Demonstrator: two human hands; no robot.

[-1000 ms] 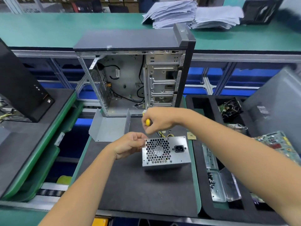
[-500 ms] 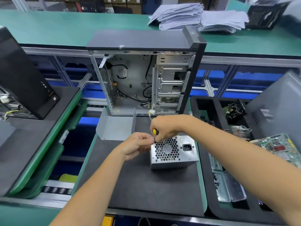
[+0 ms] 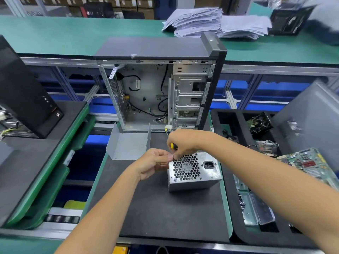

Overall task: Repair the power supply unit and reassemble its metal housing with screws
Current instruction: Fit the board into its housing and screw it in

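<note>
Black mat (image 3: 165,213) on the counter carries the power supply unit (image 3: 193,171), fan grille up. Right hand (image 3: 183,143) grips a yellow-handled screwdriver (image 3: 172,146) at its top-left corner; left hand (image 3: 156,162) pinches there too, contents unclear. Open computer case (image 3: 161,88) stands behind.

On the desk (image 3: 227,217), a black mat (image 3: 165,217) is laid, on which a silver power supply unit (image 3: 192,171), a bent grey metal cover (image 3: 128,145) and an open computer case (image 3: 161,88) are carried, the case at the far edge.
</note>
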